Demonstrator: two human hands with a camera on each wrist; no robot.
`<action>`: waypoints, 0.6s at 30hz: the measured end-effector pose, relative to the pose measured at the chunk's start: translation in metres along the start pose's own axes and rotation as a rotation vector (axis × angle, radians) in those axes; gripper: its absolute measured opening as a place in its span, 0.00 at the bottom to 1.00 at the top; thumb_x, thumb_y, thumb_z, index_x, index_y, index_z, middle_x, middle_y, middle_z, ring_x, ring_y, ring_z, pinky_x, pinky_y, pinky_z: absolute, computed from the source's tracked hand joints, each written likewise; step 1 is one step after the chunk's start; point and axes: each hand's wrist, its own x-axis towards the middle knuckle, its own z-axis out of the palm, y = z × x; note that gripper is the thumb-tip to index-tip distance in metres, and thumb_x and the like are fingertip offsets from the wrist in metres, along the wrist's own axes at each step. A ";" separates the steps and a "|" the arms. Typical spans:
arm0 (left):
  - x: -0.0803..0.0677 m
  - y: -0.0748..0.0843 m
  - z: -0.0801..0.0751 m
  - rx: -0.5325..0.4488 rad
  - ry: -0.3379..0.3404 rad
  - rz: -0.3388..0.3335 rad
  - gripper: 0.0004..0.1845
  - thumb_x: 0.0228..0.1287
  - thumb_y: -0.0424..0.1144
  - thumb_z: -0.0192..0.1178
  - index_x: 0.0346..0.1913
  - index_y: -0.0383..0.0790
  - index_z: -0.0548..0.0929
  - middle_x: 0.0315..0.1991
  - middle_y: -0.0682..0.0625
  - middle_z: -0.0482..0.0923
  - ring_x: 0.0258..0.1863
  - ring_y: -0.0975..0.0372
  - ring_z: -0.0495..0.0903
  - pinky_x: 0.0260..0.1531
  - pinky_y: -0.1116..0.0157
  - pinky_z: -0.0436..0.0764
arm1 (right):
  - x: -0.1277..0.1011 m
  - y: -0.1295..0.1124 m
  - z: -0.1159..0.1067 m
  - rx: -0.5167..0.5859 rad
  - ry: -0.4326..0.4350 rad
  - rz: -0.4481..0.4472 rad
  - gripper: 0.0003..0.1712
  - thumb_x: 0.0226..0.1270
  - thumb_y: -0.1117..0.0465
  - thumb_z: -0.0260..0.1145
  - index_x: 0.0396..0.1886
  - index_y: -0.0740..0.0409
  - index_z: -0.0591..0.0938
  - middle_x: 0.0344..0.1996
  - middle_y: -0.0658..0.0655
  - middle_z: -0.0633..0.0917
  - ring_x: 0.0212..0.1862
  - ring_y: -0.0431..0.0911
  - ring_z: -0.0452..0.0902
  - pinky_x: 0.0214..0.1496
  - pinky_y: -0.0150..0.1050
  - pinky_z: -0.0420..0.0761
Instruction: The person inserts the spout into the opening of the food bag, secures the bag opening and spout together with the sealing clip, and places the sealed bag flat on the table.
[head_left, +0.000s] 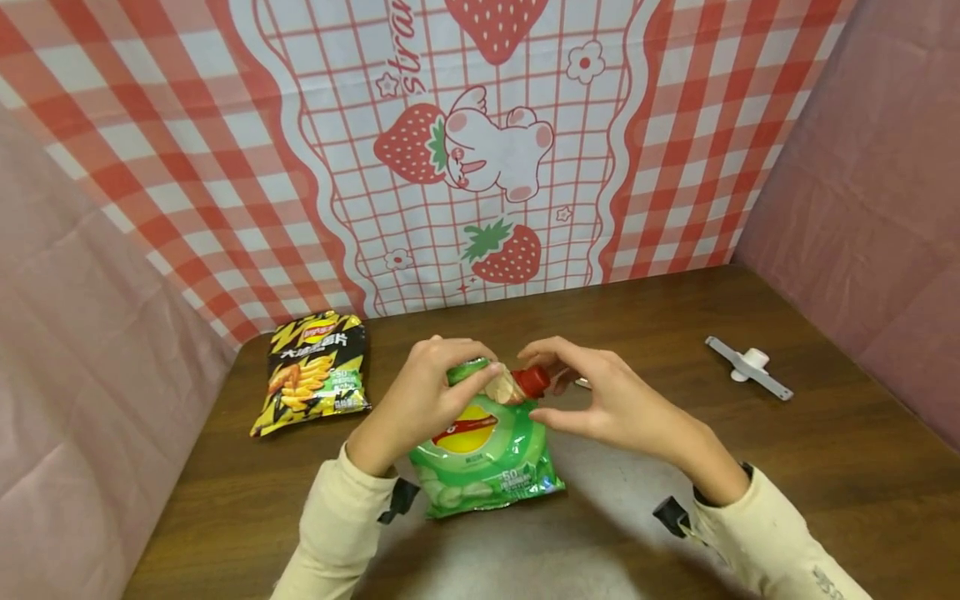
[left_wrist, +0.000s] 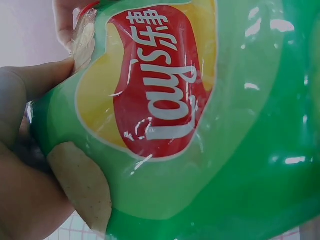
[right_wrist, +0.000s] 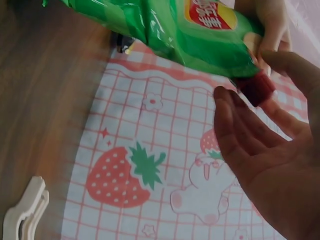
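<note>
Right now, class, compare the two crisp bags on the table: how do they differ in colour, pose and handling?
The green bag is held up at its top by the left hand, with the right hand at its red corner. The black and yellow bag lies flat, untouched, off to the left. Both are sealed-looking snack bags on the same wooden table.

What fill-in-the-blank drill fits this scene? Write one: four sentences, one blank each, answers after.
1. The left hand grips the top of the ____ chip bag.
2. The right hand touches a ____ cap at the bag's top.
3. A black and ____ chip bag lies on the table, apart from both hands.
4. A white clip lies on the table nearer the ____ hand.

Missing words: green; red; yellow; right
</note>
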 end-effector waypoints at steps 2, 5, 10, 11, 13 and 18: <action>0.000 -0.001 -0.001 0.005 0.004 -0.007 0.05 0.69 0.38 0.64 0.37 0.44 0.88 0.35 0.57 0.86 0.36 0.70 0.82 0.54 0.44 0.71 | -0.001 0.002 -0.005 -0.010 -0.020 0.029 0.32 0.58 0.62 0.77 0.61 0.48 0.74 0.46 0.44 0.83 0.44 0.39 0.81 0.44 0.39 0.83; 0.000 -0.001 -0.001 0.004 0.009 -0.013 0.05 0.68 0.38 0.64 0.37 0.43 0.88 0.35 0.57 0.86 0.37 0.69 0.82 0.56 0.41 0.70 | -0.004 0.007 -0.014 -0.045 -0.037 0.082 0.33 0.58 0.63 0.76 0.63 0.48 0.74 0.48 0.44 0.83 0.47 0.39 0.81 0.46 0.40 0.83; -0.001 -0.003 -0.002 0.019 0.022 -0.014 0.04 0.68 0.38 0.64 0.37 0.44 0.88 0.35 0.57 0.86 0.37 0.69 0.82 0.60 0.36 0.65 | -0.011 0.022 -0.029 -0.181 -0.044 0.189 0.26 0.62 0.63 0.74 0.59 0.54 0.77 0.48 0.50 0.84 0.47 0.42 0.81 0.46 0.41 0.82; -0.002 -0.003 -0.002 0.024 0.026 -0.013 0.04 0.68 0.38 0.64 0.37 0.44 0.88 0.35 0.57 0.86 0.37 0.68 0.82 0.60 0.36 0.65 | -0.013 0.025 -0.032 -0.217 -0.048 0.210 0.24 0.63 0.62 0.73 0.57 0.56 0.78 0.48 0.51 0.84 0.47 0.44 0.82 0.47 0.43 0.82; -0.002 -0.004 -0.003 0.031 0.031 -0.012 0.04 0.68 0.38 0.64 0.37 0.44 0.88 0.35 0.57 0.86 0.37 0.68 0.82 0.59 0.37 0.66 | -0.015 0.030 -0.036 -0.290 -0.065 0.256 0.18 0.64 0.62 0.71 0.53 0.57 0.79 0.46 0.54 0.85 0.48 0.48 0.82 0.50 0.47 0.81; -0.001 -0.005 -0.006 0.040 0.033 -0.019 0.04 0.68 0.38 0.65 0.38 0.43 0.88 0.36 0.56 0.86 0.38 0.67 0.83 0.61 0.35 0.64 | -0.019 0.041 -0.046 -0.418 -0.143 0.344 0.11 0.63 0.63 0.70 0.44 0.59 0.81 0.41 0.56 0.85 0.50 0.55 0.80 0.52 0.54 0.78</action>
